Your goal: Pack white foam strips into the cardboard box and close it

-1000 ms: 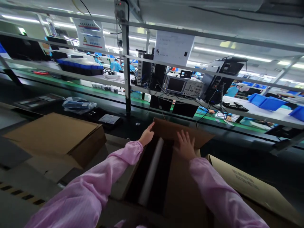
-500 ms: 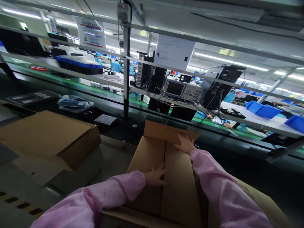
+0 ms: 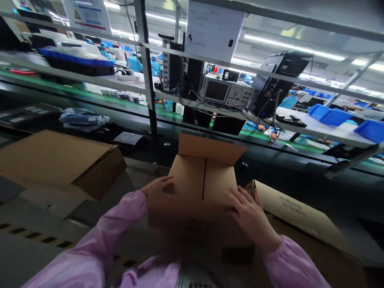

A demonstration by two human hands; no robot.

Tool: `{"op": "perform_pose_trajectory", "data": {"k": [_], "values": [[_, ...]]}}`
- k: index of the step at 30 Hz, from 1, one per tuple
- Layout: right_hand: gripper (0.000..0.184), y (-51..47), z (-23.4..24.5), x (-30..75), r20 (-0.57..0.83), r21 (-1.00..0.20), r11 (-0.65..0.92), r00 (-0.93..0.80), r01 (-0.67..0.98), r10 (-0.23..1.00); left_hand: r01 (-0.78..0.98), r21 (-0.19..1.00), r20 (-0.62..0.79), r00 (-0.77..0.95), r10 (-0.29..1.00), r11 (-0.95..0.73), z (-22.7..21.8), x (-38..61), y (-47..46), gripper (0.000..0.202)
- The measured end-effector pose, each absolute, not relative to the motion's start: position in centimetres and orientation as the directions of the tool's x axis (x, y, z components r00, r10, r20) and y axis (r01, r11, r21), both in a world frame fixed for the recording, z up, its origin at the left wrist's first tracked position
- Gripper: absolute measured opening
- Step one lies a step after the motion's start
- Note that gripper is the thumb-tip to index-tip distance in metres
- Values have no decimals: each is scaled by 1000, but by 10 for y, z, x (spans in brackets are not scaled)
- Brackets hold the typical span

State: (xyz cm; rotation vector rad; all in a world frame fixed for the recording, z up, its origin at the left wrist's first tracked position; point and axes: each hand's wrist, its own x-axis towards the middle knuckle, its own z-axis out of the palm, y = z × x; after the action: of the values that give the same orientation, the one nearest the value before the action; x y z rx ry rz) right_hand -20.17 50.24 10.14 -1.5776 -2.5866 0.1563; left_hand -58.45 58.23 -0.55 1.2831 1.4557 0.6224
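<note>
In the middle stands a cardboard box (image 3: 189,174). Its two side flaps are folded inward, with a narrow dark gap between them. The far flap (image 3: 210,149) stands raised, and the blurred near flap (image 3: 192,212) is tilted up toward me. At the box's left edge, my left hand (image 3: 157,187) lies with its fingers stretched over the cardboard, holding nothing. My right hand (image 3: 250,216) is open, its fingers spread against the right edge by the near flap. Part of the left hand's lower side is hidden behind the near flap.
Another closed carton (image 3: 57,156) stands left, and a printed carton (image 3: 294,204) at right, close to my right forearm. Beyond the box run a black bench (image 3: 135,154) and a shelf with an instrument (image 3: 217,91) and blue bins (image 3: 330,115). People work behind it.
My left hand has moved from the middle of the flaps to the left edge. My right hand has come back from the far flap to the right edge. The near flap is now raised.
</note>
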Motion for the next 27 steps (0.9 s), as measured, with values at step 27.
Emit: {"op": "perform_pose_trajectory", "data": {"k": [27], "values": [[57,468,-39,-234,-149,-279,-71,30,958,988,983,80,115,155,981,-165,92,-491,711,62]]}}
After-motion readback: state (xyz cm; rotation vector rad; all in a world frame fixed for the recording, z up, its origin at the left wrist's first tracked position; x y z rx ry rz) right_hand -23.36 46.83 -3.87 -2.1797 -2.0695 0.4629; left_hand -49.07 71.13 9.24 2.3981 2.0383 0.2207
